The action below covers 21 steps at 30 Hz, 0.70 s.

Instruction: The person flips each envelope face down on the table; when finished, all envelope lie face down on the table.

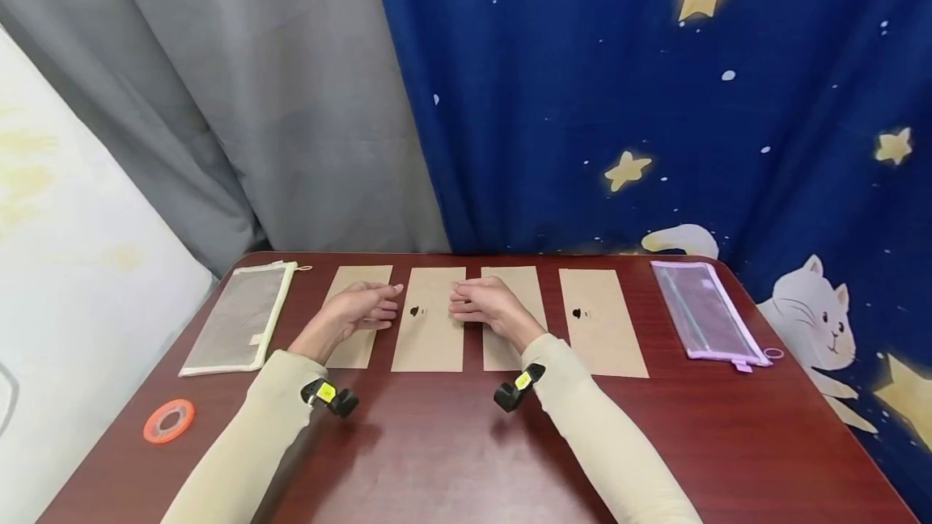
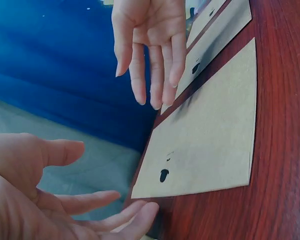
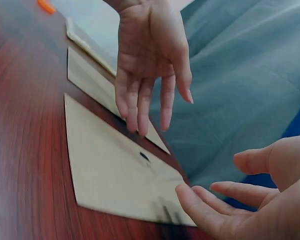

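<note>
four brown paper sheets (image 1: 429,346) lie flat in a row across the centre of the head view, apart from one another; a small black print shows on some. the laying-out looks finished, judging by the even row; nothing lies on the sheets, and what is left cannot be told from these views.

the left hand (image 1: 355,310) hovers over the leftmost sheet and the right hand (image 1: 492,307) over the third from left, palms facing. both have their fingers apart and only loosely bent, holding nothing; they appear raised clear of the paper.

farther out on the dark red surface (image 1: 429,451), a pale yellow mesh pouch (image 1: 236,318) lies at centre left, an orange ring (image 1: 151,425) at lower left, and a purple mesh pouch (image 1: 709,306) at centre right.
</note>
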Each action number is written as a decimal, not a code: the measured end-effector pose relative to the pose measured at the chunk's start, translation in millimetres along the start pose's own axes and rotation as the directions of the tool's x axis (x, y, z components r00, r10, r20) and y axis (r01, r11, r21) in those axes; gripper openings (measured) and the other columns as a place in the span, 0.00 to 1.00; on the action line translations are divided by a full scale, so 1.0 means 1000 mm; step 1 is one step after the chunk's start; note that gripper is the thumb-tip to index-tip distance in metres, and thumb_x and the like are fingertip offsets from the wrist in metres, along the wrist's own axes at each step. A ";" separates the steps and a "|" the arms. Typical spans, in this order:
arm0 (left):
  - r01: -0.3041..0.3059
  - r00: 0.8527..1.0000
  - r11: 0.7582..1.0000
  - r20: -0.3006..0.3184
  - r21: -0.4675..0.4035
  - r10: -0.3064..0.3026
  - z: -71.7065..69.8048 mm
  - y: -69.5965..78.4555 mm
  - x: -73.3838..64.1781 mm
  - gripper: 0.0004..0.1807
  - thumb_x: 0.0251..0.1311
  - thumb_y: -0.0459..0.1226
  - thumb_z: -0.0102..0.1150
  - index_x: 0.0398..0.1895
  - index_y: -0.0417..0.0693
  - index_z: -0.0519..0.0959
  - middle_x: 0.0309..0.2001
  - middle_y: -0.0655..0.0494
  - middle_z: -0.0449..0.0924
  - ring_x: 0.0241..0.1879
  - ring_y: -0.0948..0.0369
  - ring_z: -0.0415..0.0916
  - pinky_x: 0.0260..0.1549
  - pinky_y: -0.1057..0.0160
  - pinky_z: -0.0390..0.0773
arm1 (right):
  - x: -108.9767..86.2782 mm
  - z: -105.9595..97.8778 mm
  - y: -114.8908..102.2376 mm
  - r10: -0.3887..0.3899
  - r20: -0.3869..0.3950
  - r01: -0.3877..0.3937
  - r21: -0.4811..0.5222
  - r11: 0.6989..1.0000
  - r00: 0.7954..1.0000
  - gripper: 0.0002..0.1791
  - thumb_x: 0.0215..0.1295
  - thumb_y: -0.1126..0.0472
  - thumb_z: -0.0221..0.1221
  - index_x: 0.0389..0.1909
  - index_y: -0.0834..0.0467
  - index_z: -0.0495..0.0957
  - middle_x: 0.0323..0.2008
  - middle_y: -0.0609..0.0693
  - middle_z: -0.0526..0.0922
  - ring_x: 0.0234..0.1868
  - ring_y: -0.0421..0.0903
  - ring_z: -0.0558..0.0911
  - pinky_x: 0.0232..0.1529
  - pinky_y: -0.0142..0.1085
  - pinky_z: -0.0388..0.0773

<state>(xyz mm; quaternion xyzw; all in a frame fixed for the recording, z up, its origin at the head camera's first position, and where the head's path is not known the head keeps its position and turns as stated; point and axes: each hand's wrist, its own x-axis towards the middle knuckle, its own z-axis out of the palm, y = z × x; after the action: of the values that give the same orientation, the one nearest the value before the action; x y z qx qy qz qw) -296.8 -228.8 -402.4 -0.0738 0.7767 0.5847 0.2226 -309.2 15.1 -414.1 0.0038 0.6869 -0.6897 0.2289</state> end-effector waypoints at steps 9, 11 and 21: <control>0.064 0.997 0.998 -0.047 0.013 -0.063 0.004 0.002 0.007 0.32 0.78 0.42 0.43 0.75 0.28 0.55 0.68 0.27 0.65 0.60 0.45 0.75 0.66 0.52 0.78 | -0.001 -0.018 0.005 0.056 -0.013 -0.056 0.031 0.998 0.998 0.29 0.77 0.61 0.53 0.72 0.71 0.61 0.65 0.74 0.72 0.65 0.66 0.77 0.66 0.51 0.79; 0.073 0.995 0.997 -0.062 0.019 -0.072 0.004 0.002 0.008 0.31 0.78 0.42 0.44 0.73 0.27 0.57 0.66 0.28 0.67 0.56 0.48 0.78 0.64 0.53 0.80 | 0.000 -0.019 0.006 0.075 -0.011 -0.074 0.051 0.996 0.997 0.31 0.77 0.60 0.54 0.72 0.71 0.59 0.65 0.75 0.72 0.65 0.66 0.76 0.66 0.51 0.78; 0.086 0.992 0.996 -0.096 0.021 -0.083 0.009 0.010 0.019 0.25 0.76 0.36 0.45 0.67 0.25 0.65 0.38 0.47 0.81 0.31 0.64 0.81 0.46 0.66 0.88 | 0.001 -0.020 0.001 0.130 0.000 -0.129 0.062 0.990 0.992 0.31 0.77 0.55 0.54 0.70 0.73 0.62 0.67 0.73 0.70 0.68 0.64 0.74 0.66 0.53 0.79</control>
<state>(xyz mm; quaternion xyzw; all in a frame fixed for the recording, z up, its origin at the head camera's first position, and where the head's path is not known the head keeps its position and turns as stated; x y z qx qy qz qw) -315.1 -214.9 -404.0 -0.1315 0.7900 0.5606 0.2107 -316.1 33.5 -416.9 0.0568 0.6639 -0.6944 0.2717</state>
